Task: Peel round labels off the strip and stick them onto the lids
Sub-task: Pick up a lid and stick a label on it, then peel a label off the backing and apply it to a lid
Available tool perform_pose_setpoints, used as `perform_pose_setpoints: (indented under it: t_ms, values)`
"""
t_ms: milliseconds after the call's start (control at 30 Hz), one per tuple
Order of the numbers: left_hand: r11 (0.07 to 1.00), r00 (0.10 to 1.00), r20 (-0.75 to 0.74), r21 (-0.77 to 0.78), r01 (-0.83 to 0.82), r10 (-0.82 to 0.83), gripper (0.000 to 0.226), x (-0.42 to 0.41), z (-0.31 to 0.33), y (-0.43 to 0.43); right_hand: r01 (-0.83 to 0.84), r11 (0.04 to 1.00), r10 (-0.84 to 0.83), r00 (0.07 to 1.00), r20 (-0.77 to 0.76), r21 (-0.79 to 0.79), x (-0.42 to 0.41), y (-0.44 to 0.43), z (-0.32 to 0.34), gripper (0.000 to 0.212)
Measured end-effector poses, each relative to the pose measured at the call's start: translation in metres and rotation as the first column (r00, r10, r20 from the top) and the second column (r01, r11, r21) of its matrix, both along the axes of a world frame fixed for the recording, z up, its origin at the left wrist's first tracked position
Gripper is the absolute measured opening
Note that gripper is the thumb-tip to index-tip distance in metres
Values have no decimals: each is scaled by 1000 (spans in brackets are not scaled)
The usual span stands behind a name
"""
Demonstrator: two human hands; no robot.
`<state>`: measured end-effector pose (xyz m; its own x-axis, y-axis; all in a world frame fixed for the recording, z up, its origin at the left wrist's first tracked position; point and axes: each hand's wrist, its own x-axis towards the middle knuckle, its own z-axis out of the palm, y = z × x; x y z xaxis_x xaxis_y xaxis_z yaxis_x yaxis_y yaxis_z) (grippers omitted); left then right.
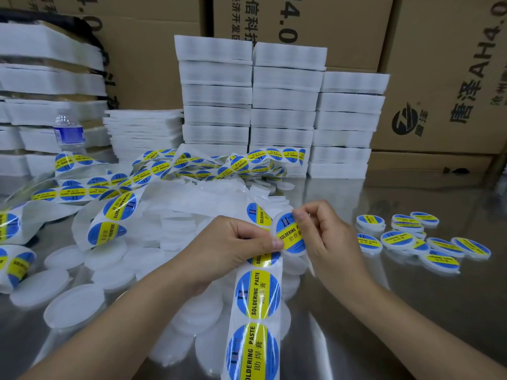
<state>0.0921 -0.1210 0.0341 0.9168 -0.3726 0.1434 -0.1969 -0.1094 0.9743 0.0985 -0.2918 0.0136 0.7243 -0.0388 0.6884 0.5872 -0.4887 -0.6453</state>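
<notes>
A round blue-and-yellow label (286, 232) sits on a white lid (295, 253), held above the table (411, 311) between both hands. The left hand (230, 248) curls round the label strip (258, 297), its thumb pressing the lid's left edge. The right hand (326, 231) pinches the lid's upper right edge with bent fingers, which cover that side, so the label may not lie fully flat there. Bare lids (109, 270) lie heaped to the left, labelled lids (397, 238) scattered to the right. Foam stacks (285, 105) and cartons (439, 78) stand behind.
</notes>
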Motion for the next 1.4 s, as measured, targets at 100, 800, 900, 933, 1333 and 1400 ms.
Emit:
perform_pose_setpoints:
  t_ms: [100, 800, 900, 933, 1333, 1400]
  values:
    - [1000, 1000, 3, -16, -12, 12, 36, -1, 1, 0, -3, 1000, 3, 1000, 14, -7, 0, -1, 1, 18]
    - [979, 982, 37, -99, -179, 183, 9, 7, 0, 2, -30, 996, 24, 997, -68, -81, 8, -12, 3, 45]
    - [946, 964, 19, -202, -254, 263, 31, 10, -1, 5, 180, 983, -175, 970, -168, 17, 23, -33, 11, 42]
    - [935, 957, 22, -224, -276, 288, 40, 12, -1, 7, 261, 965, -259, 934, -245, -22, 27, -42, 13, 45]
    - [919, 926, 58, -165, -359, 373, 13, 26, -5, 12, 297, 700, -682, 550, -483, -650, 50, -82, -9, 54]
    - [928, 938, 41, -166, -334, 345, 17, 25, -5, 12, 336, 624, -754, 497, -430, -705, 49, -86, -9, 56]
